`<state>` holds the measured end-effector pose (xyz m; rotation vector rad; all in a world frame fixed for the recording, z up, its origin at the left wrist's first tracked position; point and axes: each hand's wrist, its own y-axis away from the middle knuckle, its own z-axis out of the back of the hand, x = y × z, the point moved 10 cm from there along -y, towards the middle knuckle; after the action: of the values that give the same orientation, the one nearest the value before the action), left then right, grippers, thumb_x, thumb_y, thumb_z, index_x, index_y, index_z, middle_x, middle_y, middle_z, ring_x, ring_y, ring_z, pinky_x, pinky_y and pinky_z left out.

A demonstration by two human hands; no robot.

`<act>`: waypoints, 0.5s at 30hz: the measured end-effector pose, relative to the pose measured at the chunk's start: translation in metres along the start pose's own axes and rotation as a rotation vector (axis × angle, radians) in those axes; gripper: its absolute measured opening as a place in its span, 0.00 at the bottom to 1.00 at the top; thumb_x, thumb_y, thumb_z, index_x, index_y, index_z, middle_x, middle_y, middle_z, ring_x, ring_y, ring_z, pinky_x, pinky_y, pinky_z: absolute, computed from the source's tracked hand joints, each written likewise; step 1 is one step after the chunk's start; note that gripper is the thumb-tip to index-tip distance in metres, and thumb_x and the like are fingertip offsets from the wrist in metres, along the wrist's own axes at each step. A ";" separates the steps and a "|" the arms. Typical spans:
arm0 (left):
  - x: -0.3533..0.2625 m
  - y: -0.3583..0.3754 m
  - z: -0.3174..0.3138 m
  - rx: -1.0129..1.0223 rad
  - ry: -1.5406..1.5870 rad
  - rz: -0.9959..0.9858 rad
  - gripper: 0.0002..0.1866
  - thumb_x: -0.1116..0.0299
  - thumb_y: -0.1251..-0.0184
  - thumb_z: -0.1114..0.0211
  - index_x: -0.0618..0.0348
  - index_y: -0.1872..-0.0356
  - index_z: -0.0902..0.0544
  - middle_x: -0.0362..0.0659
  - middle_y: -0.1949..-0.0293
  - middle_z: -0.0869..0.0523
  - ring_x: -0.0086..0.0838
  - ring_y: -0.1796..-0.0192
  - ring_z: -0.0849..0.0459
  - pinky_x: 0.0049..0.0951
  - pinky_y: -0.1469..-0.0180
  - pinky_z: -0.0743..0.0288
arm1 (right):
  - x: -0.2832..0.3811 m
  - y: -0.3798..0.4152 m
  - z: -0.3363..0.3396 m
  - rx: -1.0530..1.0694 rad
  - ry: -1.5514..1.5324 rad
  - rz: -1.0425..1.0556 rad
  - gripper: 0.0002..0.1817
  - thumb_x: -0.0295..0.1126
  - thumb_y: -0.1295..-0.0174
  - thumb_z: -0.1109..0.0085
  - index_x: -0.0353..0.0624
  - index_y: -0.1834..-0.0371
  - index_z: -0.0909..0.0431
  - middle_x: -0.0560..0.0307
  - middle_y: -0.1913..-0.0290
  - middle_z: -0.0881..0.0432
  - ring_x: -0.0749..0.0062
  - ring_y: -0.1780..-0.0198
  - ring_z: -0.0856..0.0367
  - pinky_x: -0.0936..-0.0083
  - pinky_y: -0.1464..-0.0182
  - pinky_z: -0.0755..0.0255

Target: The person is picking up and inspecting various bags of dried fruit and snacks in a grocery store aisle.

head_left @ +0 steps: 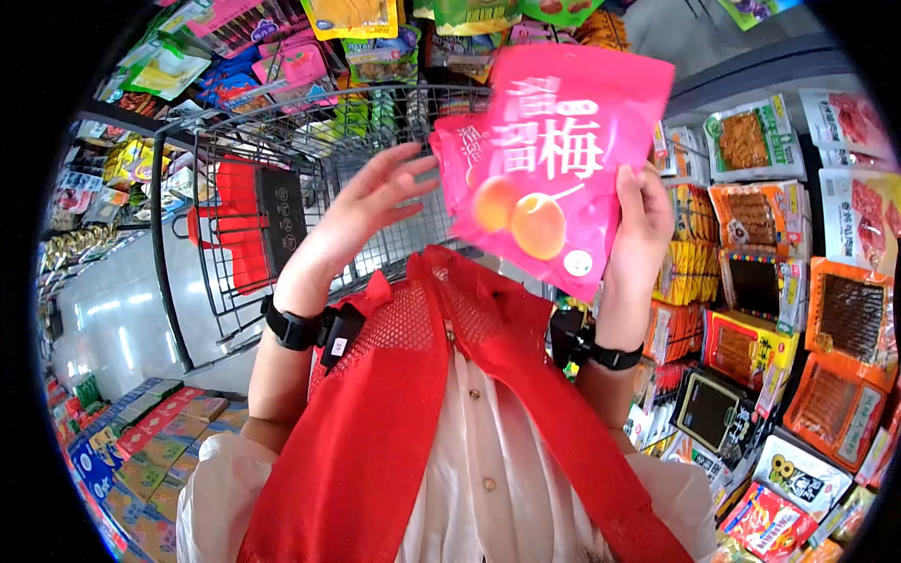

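Pinched at its right edge, a bright pink pouch of dried plums [572,122] with white lettering and yellow-orange fruit printed on it is in my right hand [646,208]. My thumb lies across the front of the pouch and the other fingers are hidden behind it. Another pink pouch [457,150] shows partly behind its left side. My left hand [380,192] is raised with its fingers stretched out and apart, fingertips right at the left edge of this rear pouch.
A wire shopping cart [324,141] stands ahead, with a red item and a dark panel [282,216] at its left end. Hanging snack packs [751,141] line the right side. More packs [375,56] fill the shelves ahead; stacked boxes [155,446] sit lower left.
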<state>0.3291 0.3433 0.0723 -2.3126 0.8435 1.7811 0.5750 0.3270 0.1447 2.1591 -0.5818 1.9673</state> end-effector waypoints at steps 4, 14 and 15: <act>-0.011 -0.019 -0.052 0.198 -0.289 -0.114 0.34 0.69 0.42 0.43 0.59 0.37 0.51 0.48 0.38 0.42 0.36 0.38 0.39 0.35 0.39 0.43 | 0.031 0.010 -0.014 -0.092 0.439 0.369 0.06 0.22 0.48 0.45 0.35 0.79 0.31 0.52 0.59 0.29 0.73 0.60 0.30 0.79 0.57 0.37; -0.027 -0.070 -0.070 -0.118 -0.421 -0.527 0.22 0.71 0.47 0.41 0.65 0.51 0.36 0.54 0.61 0.22 0.39 0.56 0.22 0.33 0.56 0.30 | 0.016 0.024 -0.087 0.300 0.687 0.526 0.05 0.23 0.54 0.43 0.38 0.72 0.24 0.48 0.56 0.29 0.55 0.56 0.30 0.66 0.56 0.35; -0.016 -0.078 -0.061 -0.134 -0.377 -0.394 0.18 0.72 0.45 0.43 0.65 0.53 0.33 0.53 0.66 0.20 0.38 0.60 0.20 0.32 0.59 0.28 | 0.015 0.023 -0.088 0.315 0.701 0.545 0.07 0.23 0.54 0.43 0.39 0.69 0.23 0.49 0.55 0.29 0.55 0.56 0.30 0.66 0.56 0.35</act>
<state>0.4164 0.3904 0.0869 -1.9337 0.2003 2.0298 0.4860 0.3368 0.1670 1.3274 -0.8182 3.0560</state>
